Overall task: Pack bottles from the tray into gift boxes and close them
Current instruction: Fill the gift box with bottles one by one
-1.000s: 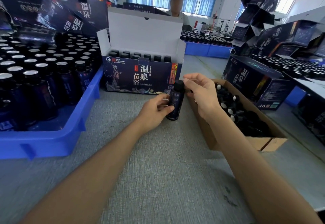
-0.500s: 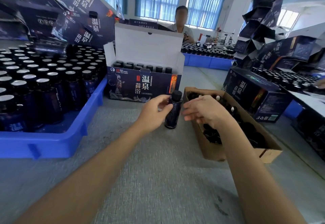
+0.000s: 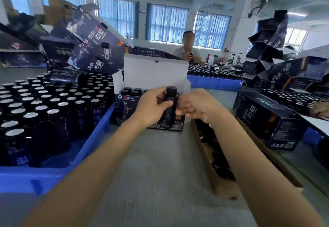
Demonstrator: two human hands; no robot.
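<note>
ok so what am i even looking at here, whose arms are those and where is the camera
No machine here: these are a person's two bare arms, filmed by a wide-angle camera worn on their head, looking forward and down. The left hand grips a dark bottle upright; the right hand has its fingers at the bottle's side, but blur hides whether they grip. On the grey table stand a blue tray full of capped bottles at left, an open gift box, partly filled, behind the hands, and a brown cardboard box at right.

Two hands (image 3: 151, 107) (image 3: 197, 105), one held bottle (image 3: 171, 115), one open box (image 3: 154, 73).
</note>
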